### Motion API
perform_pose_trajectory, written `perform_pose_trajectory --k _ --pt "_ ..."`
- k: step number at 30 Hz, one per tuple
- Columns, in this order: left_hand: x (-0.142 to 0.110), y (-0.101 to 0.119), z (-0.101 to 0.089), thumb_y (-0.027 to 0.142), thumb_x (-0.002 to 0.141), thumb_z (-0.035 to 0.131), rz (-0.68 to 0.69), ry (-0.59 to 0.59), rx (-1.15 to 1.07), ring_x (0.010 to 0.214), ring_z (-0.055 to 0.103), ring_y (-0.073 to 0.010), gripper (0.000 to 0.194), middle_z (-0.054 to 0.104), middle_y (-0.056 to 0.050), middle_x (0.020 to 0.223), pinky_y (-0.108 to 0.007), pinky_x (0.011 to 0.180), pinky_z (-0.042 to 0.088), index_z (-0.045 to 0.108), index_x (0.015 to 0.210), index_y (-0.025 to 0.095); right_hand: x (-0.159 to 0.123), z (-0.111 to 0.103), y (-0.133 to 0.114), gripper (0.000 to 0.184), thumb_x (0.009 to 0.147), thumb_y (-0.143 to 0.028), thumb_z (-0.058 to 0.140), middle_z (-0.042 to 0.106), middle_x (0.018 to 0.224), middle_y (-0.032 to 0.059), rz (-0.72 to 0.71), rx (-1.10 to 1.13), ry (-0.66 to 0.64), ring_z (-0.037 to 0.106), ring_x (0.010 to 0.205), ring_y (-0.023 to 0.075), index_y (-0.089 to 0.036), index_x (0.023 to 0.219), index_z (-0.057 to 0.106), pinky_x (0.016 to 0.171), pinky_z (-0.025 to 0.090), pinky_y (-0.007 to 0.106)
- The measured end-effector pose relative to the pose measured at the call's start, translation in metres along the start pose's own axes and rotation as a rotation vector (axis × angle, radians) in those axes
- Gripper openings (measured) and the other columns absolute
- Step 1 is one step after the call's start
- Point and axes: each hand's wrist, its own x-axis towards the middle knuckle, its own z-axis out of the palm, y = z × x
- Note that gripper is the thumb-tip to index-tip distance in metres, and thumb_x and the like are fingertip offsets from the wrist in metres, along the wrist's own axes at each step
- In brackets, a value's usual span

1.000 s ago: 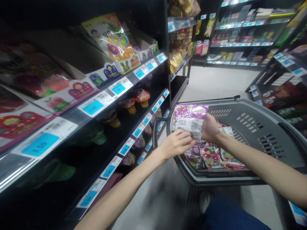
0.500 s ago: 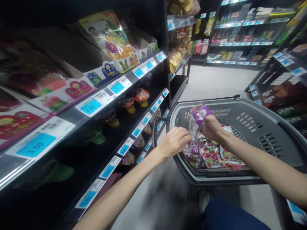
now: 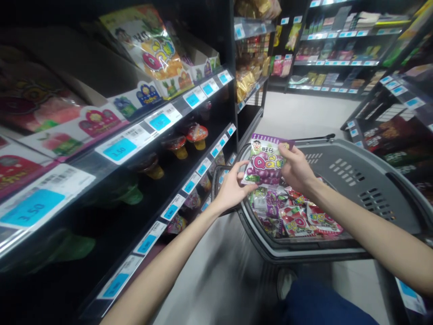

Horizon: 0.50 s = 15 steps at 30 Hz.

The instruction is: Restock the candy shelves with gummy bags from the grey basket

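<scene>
A purple-and-white bag of grape gummy candy (image 3: 265, 162) is held up over the near left part of a grey shopping basket (image 3: 365, 167), its printed front facing me. My right hand (image 3: 297, 169) grips the bag's right side, thumb on the front. At its lower left edge, my left hand (image 3: 233, 185) has thumb and fingers closed around the bag. Inside the basket, below the bag, lie several red candy bags (image 3: 296, 220) and purple candy bags (image 3: 267, 201).
A dark shelf (image 3: 158, 118) with price tags runs along the left, bearing candy boxes (image 3: 98, 122), a yellow candy bag (image 3: 149, 49) and jelly cups (image 3: 196, 135). More stocked shelves (image 3: 334, 61) stand at the back and right. Light floor (image 3: 304, 113) lies between them.
The grape gummy bag has been raised slightly and turned so its front faces me. My left hand has moved left and taken its lower left edge. The view has shifted slightly.
</scene>
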Motion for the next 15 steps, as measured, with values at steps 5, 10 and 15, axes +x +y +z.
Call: perform_pose_trajectory --k 5,10,15 --pt "0.0 -0.005 0.0 0.018 0.073 0.076 0.036 -0.035 -0.057 0.091 0.071 -0.0195 0.08 0.075 -0.006 0.105 -0.028 0.083 0.053 0.042 0.146 0.017 -0.001 0.001 0.0 0.033 0.071 -0.044 0.086 0.07 0.096 0.0009 -0.009 -0.058 0.034 0.067 0.086 0.0192 -0.025 0.091 0.069 0.076 0.058 0.036" --pt "-0.001 -0.004 0.002 0.019 0.074 0.075 0.059 -0.024 0.095 0.084 0.068 -0.017 0.06 0.073 -0.002 0.094 -0.027 0.081 0.05 0.057 0.131 0.016 0.001 -0.007 0.003 0.046 0.07 -0.053 0.085 0.063 0.08 0.0019 0.068 -0.479 0.116 0.054 0.056 0.0098 -0.016 0.091 0.068 0.046 0.045 0.023" --pt "0.001 0.001 0.004 0.017 0.07 0.079 0.058 0.058 0.261 0.069 0.057 -0.0113 0.065 0.063 0.004 0.077 -0.023 0.072 0.044 0.06 0.132 0.017 0.006 -0.016 0.003 0.081 0.065 -0.053 0.09 0.064 0.101 0.0055 0.244 -0.507 -0.008 0.064 0.058 0.014 -0.022 0.129 0.051 0.043 0.052 0.024"
